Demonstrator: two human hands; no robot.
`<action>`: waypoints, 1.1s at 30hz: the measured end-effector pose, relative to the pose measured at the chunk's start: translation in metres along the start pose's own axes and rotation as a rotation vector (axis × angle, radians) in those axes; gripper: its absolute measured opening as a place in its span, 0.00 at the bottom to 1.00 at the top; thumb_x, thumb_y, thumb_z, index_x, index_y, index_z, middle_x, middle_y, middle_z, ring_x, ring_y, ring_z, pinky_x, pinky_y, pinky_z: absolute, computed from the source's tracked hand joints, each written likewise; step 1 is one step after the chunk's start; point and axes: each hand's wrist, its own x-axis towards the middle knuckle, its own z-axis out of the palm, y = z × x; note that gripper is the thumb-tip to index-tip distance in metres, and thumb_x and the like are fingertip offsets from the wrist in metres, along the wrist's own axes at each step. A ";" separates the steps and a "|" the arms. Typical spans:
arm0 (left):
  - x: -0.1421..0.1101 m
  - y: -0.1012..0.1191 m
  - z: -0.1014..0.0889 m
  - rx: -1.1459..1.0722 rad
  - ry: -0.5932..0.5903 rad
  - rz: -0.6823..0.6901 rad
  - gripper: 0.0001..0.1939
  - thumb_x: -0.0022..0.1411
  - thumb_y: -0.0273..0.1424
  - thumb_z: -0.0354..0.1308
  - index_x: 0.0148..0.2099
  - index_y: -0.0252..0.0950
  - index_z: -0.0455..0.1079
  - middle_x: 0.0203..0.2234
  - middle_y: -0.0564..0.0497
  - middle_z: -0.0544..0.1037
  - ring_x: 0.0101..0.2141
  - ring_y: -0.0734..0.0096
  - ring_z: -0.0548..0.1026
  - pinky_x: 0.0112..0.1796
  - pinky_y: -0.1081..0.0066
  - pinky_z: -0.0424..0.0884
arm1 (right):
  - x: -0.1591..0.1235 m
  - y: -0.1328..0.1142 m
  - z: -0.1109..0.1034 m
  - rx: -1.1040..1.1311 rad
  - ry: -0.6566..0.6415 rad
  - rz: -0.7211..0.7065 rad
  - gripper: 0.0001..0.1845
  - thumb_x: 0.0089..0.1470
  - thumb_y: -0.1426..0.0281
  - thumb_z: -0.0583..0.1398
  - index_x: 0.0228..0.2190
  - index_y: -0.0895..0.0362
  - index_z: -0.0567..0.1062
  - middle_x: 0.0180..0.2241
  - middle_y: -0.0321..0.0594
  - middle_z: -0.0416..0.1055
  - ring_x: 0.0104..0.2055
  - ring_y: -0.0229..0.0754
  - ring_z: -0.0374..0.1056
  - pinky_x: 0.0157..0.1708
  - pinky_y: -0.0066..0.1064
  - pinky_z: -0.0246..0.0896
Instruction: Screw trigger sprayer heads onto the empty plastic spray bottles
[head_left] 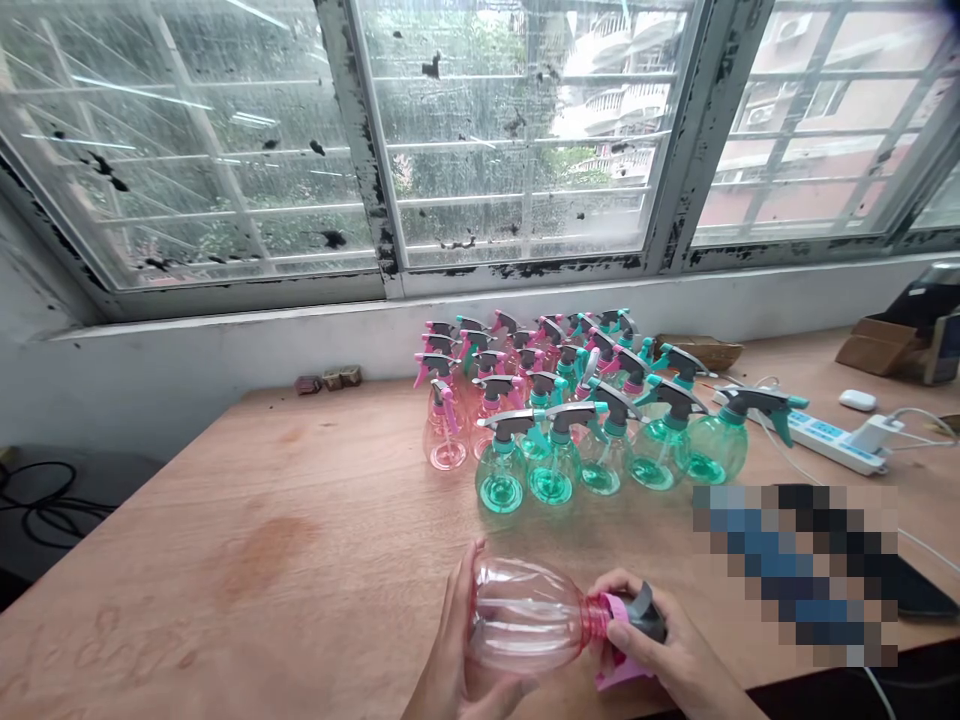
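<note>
A pink transparent spray bottle (525,612) lies sideways between my two hands, just above the table's near part. My left hand (461,640) is wrapped round its base end, thumb below and fingers behind. At the neck, my right hand (660,640) grips the pink collar and the grey-and-pink trigger head (637,615), which sits at the bottle's mouth. Whether the collar is fully screwed down I cannot tell. Beyond my hands stand several upright green spray bottles (553,484) in a front row, with several pink spray bottles (448,455) behind and to the left.
The wooden table (187,560) runs up to a wall under windows. On the right are a white power strip (832,440) with cables, a white earbud case (857,400), a blurred-out flat object (795,570) and a cardboard box (874,345). Two small blocks (341,377) lie at the back left.
</note>
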 end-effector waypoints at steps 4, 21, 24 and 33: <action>-0.002 0.000 0.003 -0.023 0.014 -0.009 0.52 0.60 0.48 0.65 0.75 0.46 0.39 0.74 0.42 0.45 0.71 0.39 0.48 0.69 0.46 0.46 | -0.001 -0.002 0.001 -0.019 0.001 -0.007 0.21 0.51 0.54 0.71 0.36 0.57 0.78 0.24 0.37 0.77 0.26 0.44 0.73 0.28 0.33 0.68; 0.001 0.002 0.000 -0.052 0.004 -0.025 0.55 0.54 0.52 0.68 0.74 0.47 0.42 0.72 0.42 0.50 0.66 0.40 0.61 0.66 0.49 0.56 | 0.000 0.003 -0.002 -0.013 0.009 -0.008 0.21 0.51 0.55 0.71 0.37 0.57 0.76 0.24 0.36 0.77 0.25 0.44 0.73 0.28 0.32 0.66; 0.000 0.000 -0.001 -0.051 0.000 -0.010 0.55 0.55 0.53 0.67 0.74 0.47 0.40 0.73 0.43 0.47 0.67 0.39 0.58 0.67 0.48 0.54 | 0.000 0.003 -0.001 -0.002 0.003 -0.008 0.21 0.51 0.55 0.71 0.37 0.57 0.76 0.24 0.36 0.77 0.25 0.44 0.73 0.28 0.32 0.66; -0.002 0.000 -0.005 -0.058 -0.021 0.022 0.54 0.56 0.55 0.65 0.75 0.48 0.42 0.73 0.42 0.49 0.70 0.37 0.49 0.69 0.45 0.46 | 0.000 0.006 -0.004 -0.052 0.020 0.000 0.22 0.51 0.54 0.71 0.39 0.58 0.77 0.24 0.37 0.78 0.25 0.44 0.74 0.28 0.31 0.65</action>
